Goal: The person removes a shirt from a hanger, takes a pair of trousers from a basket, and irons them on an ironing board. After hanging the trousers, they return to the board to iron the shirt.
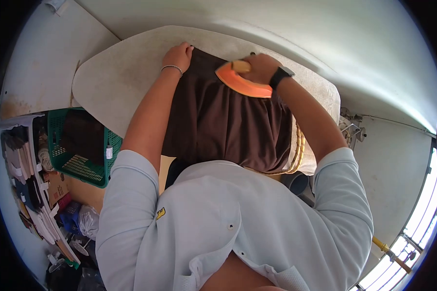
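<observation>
A dark brown cloth (211, 114) lies across the pale ironing board (126, 77), with loose folds toward my body. My left hand (178, 57) pinches the cloth's far left corner, fingers closed on its edge. An orange iron (245, 83) with a tan handle rests on the upper right part of the cloth. Wrapped around that handle is my right hand (263, 68), slightly blurred, with a dark watch on the wrist. The iron's tip points left, toward my left hand. Its soleplate is hidden.
A green plastic basket (77, 172) holding dark cloth stands left of the board. Folded garments (29, 179) are stacked at the far left, near a clear plastic bag (88, 221). A yellow-striped cord (298, 153) hangs at the board's right near edge. A wall borders the far side.
</observation>
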{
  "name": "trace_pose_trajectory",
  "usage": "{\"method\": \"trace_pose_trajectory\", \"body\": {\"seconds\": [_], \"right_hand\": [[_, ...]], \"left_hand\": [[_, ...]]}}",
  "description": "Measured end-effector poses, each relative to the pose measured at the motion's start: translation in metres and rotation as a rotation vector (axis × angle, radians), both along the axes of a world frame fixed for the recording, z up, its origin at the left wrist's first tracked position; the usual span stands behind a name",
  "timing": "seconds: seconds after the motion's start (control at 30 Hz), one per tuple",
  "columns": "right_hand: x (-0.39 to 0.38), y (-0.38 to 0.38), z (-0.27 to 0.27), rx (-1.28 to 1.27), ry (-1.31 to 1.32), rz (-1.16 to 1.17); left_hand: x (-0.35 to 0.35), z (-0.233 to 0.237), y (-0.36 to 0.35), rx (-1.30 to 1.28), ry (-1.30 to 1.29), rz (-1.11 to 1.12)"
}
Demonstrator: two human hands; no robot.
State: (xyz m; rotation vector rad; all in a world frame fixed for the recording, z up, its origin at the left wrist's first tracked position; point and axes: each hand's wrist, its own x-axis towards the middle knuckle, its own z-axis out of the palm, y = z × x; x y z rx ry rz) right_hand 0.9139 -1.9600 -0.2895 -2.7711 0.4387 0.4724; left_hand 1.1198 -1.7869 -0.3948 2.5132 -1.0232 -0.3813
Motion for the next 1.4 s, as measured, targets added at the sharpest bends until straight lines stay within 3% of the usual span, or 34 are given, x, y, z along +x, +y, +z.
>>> {"method": "trace_pose_trajectory", "body": {"seconds": [0.13,0.23,0.37,0.4,0.47,0.57,0.63,0.7,0.9,1.03,1.2,1.4], "right_hand": [[0.064,0.032,0.000,0.014,0.038,-0.079],[0.097,0.058,0.001,-0.015,0.002,0.172],[0.149,0.068,-0.008,-0.005,-0.025,0.002],[0.151,0.073,-0.008,-0.005,-0.029,0.004],[0.144,0.088,-0.006,-0.023,-0.042,0.224],[0.134,0.100,0.000,0.005,-0.022,0.242],[0.142,0.085,-0.009,0.014,-0.047,0.116],[0.141,0.074,-0.012,0.019,-0.079,-0.004],[0.064,0.016,-0.015,-0.059,-0.071,-0.020],[-0.011,-0.028,-0.002,-0.070,-0.100,-0.186],[-0.111,-0.072,0.001,-0.063,-0.008,-0.473],[-0.235,-0.108,-0.015,-0.101,-0.069,-0.785]], "left_hand": [[0.020,-0.003,0.043,-0.102,-0.014,0.010],[0.021,0.007,0.113,-0.254,0.013,0.063],[0.002,0.003,0.229,-0.369,0.039,0.226],[-0.007,0.000,0.258,-0.378,0.067,0.291],[-0.027,-0.011,0.315,-0.420,0.009,0.335],[-0.066,-0.040,0.386,-0.467,0.024,0.464],[-0.090,-0.050,0.417,-0.481,0.086,0.515],[-0.108,-0.049,0.429,-0.323,0.115,0.667],[-0.104,-0.055,0.418,-0.448,0.003,0.574],[-0.083,-0.031,0.377,-0.444,0.036,0.537],[-0.058,-0.014,0.304,-0.631,-0.045,0.364],[-0.041,0.017,0.173,-0.541,0.061,0.165]]}}
